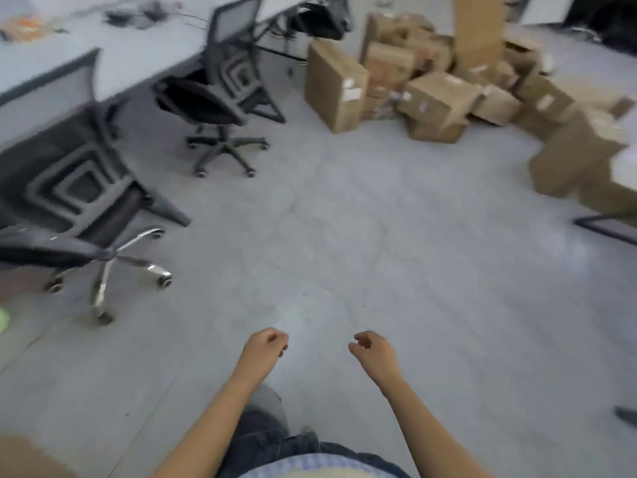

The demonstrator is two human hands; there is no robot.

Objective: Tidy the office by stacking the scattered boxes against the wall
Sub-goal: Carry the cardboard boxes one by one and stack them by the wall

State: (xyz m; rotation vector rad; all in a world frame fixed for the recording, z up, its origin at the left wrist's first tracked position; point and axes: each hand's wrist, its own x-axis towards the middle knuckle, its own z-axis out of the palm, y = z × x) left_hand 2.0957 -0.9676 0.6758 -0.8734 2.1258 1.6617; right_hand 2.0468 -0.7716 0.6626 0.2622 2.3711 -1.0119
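Several brown cardboard boxes lie in a jumbled heap (434, 94) on the grey floor at the far right. An upright box (336, 88) stands at the heap's left edge, and a tall narrow box (477, 25) rises behind. More boxes (572, 157) sit at the right edge. My left hand (263, 346) and my right hand (374, 350) hang low in the foreground, far from the boxes. Both hold nothing, with fingers loosely curled inward. The view is blurred.
Two black office chairs (220, 108) (82, 243) stand on the left beside a long white desk (131, 46). A dark desk frame (606, 225) shows at the right edge. Bare grey floor (344, 236) lies between me and the boxes.
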